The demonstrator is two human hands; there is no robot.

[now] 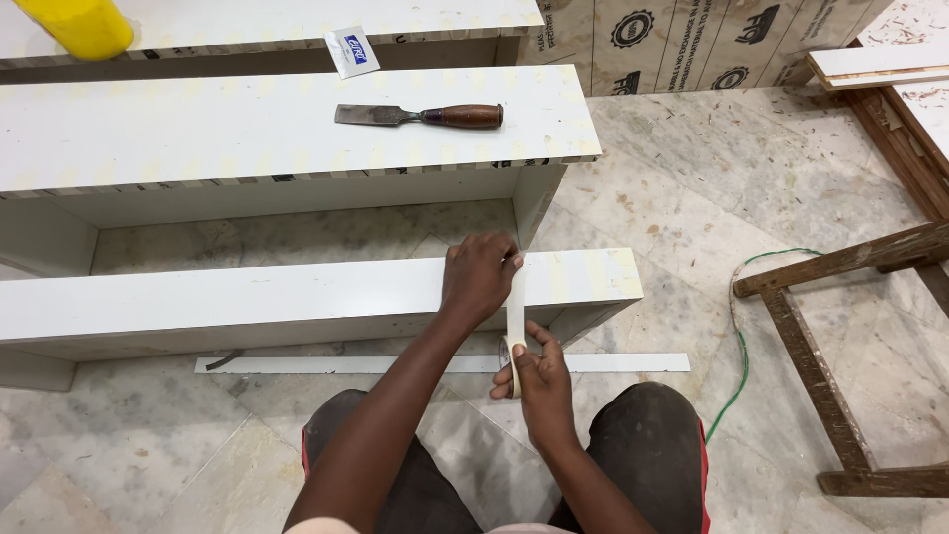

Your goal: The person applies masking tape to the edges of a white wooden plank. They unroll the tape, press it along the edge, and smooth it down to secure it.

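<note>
A wood-handled steel chisel [419, 116] lies on the far white laminated board [297, 129]. A small sachet [351, 50] lies behind it. The left hand [479, 277] presses on the near white board [297, 297], right hand [534, 371] just before it holding a tape roll [514, 326]. A wooden frame [840, 346] stands right.

Hidden and cut-off parts

The right hand [542, 381] is covering most of the tape roll [510, 353]; the yellow object [77, 24] is running off the top edge, and the wooden frame [840, 346] off the right.
</note>
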